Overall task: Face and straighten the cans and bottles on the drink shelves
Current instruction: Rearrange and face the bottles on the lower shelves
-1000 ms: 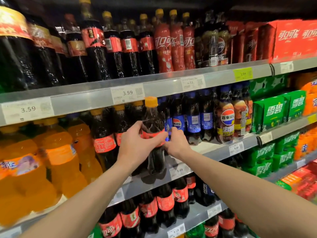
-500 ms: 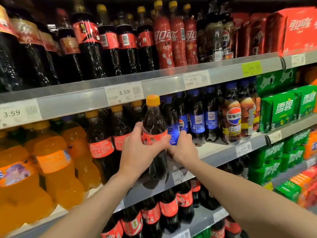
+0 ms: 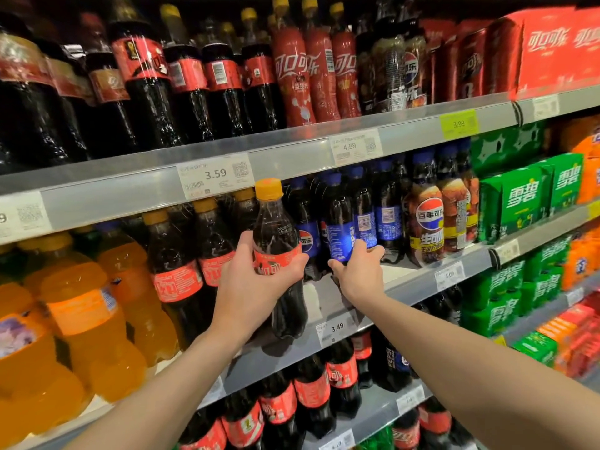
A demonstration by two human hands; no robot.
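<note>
Two hands work the middle shelf (image 3: 422, 280): the left hand (image 3: 250, 287) grips a yellow-capped cola bottle (image 3: 279, 254); the right hand (image 3: 360, 274) pinches a blue-labelled Pepsi bottle (image 3: 341, 228) just beside.

Left hand (image 3: 256, 287): wrapped round the red label of a cola bottle (image 3: 279, 254) with a yellow cap; bottle upright at the front edge of the middle shelf (image 3: 406, 287).
Right hand (image 3: 358, 274): fingers curled round the lower body of a blue-label Pepsi bottle (image 3: 339, 228) — just right of the cola bottle.
Left of cola bottle: red-label cola bottles (image 3: 177, 271), then large orange soda bottles (image 3: 81, 313).
Right end of the shelf: green Sprite packs (image 3: 532, 199).
Price tags: 3.59 tag (image 3: 214, 175) above, 3.49 tag (image 3: 336, 329) below — on the rails.
</note>
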